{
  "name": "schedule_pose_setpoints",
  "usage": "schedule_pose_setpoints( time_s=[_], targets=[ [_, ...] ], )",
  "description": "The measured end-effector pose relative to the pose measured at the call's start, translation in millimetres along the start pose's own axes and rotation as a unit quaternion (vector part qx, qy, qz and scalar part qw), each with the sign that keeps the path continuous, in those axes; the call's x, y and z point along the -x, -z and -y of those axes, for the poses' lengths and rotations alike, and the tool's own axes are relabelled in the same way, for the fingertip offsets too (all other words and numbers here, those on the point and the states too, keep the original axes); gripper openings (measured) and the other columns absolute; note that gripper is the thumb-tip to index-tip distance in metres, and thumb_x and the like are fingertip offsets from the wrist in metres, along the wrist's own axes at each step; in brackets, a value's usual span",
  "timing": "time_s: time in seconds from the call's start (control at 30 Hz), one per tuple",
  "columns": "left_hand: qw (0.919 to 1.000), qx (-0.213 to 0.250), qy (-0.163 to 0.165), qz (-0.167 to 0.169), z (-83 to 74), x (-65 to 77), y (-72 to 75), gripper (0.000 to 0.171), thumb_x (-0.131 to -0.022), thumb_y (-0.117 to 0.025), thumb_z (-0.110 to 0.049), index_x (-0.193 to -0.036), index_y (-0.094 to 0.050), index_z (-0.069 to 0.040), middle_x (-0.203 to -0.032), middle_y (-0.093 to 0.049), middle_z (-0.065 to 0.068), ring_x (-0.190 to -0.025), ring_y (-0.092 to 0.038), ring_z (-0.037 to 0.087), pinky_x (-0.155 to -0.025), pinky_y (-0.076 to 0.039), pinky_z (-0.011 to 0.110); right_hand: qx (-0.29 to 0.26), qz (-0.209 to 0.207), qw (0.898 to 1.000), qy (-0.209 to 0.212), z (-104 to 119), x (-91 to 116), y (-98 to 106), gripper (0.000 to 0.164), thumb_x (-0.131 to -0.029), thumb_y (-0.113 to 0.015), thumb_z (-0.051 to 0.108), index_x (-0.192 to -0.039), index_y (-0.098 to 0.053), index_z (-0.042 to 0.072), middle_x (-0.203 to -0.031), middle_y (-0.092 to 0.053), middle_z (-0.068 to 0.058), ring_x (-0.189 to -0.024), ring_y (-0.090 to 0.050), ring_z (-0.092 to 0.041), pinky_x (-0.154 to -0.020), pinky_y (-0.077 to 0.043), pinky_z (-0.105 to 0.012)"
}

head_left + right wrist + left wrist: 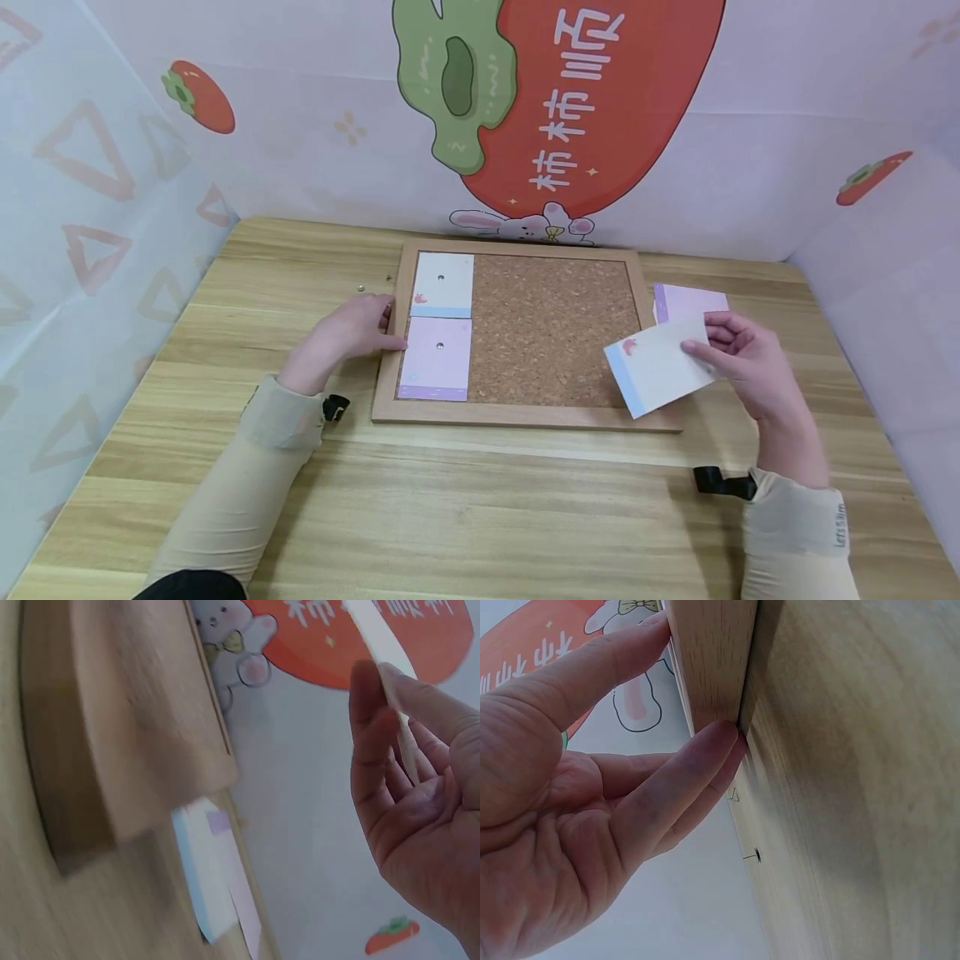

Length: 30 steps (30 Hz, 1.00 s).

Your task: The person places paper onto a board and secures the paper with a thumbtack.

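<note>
A framed corkboard (555, 333) lies on the table. My left hand (348, 337) holds its left edge, the thumb on top of the wooden frame and the fingers against its side, as the left wrist view (697, 667) also shows. Fixed along the board's left side are a white note card (453, 287) and, below it, a lilac note card (442, 371), each with a small metal pushpin. My right hand (750, 358) pinches a white note card with a blue edge (660, 367), tilted over the board's right side. In the right wrist view this card (386, 634) appears edge-on.
Behind my right hand, on the table to the right of the board, lies a lilac note card (690, 300); the right wrist view also shows a blue-edged card (202, 877) there. Loose pushpins (362, 288) stand left of the board. A printed backdrop (300, 150) rises behind the table.
</note>
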<state>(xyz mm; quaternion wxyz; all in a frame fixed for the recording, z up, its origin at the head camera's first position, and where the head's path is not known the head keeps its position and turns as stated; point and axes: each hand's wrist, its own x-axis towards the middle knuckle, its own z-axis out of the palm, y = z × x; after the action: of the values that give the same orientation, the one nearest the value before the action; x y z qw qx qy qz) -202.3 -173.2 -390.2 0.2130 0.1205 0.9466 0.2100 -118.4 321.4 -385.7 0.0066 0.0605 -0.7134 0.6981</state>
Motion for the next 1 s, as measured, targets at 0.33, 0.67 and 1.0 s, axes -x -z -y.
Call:
schedule_pose_setpoints(
  time_s=[0.33, 0.67, 1.0],
  targets=[
    [1.0, -0.001, 0.003, -0.002, -0.2, 1.1, 1.5, 0.064, -0.088, -0.076, -0.024, -0.137, -0.048, 0.007, -0.128, -0.063, 0.024, -0.117, -0.06, 0.034, -0.103, -0.049, 0.051, 0.189, 0.042, 0.981, -0.015, -14, -14, -39, 0.029, -0.095, -0.065, 0.005, -0.124, -0.063, 0.004, -0.094, -0.067, 0.017, -0.07, -0.065, -0.001, -0.056, -0.054, -0.019],
    [0.9999, -0.013, 0.003, -0.006, -0.8, 0.4, 0.4, 0.065, -0.088, -0.077, -0.026, -0.137, -0.048, 0.008, -0.128, -0.063, 0.023, -0.116, -0.06, 0.034, -0.103, -0.05, 0.05, 0.232, 0.129, 0.963, -0.04, -22, -23, -62, 0.051, -0.095, -0.067, 0.009, -0.143, -0.052, 0.001, -0.122, -0.064, -0.016, -0.057, -0.054, -0.011, -0.046, -0.051, -0.028],
    [0.9999, -0.014, 0.004, -0.004, 0.3, -1.5, -1.1, 0.066, -0.089, -0.076, -0.027, -0.137, -0.047, 0.009, -0.127, -0.062, 0.024, -0.115, -0.06, 0.034, -0.101, -0.051, 0.05, 0.287, 0.094, 0.953, -0.001, -22, -33, -83, 0.044, -0.092, -0.071, 0.006, -0.134, -0.057, 0.002, -0.115, -0.068, -0.021, -0.077, -0.055, -0.009, -0.063, -0.049, -0.016]
  ],
)
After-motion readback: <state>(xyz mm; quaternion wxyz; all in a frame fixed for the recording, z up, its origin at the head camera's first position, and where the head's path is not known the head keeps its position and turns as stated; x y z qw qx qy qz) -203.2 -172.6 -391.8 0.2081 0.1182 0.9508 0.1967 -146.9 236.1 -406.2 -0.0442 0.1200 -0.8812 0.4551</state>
